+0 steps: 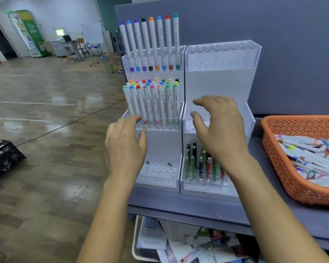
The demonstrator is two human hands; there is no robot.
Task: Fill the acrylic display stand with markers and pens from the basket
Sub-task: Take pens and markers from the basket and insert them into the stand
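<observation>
Acrylic display stand (220, 80): markers (154, 103) stock two left tiers, pens (200, 166) the lowest right tier; three tiers wanting. Basket (292, 118): plenty left. Left hand (124, 147), right hand (220, 128): grip slack, empty.

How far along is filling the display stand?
Done: the left stand's top markers and middle markers, plus the right stand's bottom pens. In hand: nothing; left hand and right hand hover empty. Remaining: right stand's two upper tiers, left bottom tier; the basket holds many markers.
</observation>
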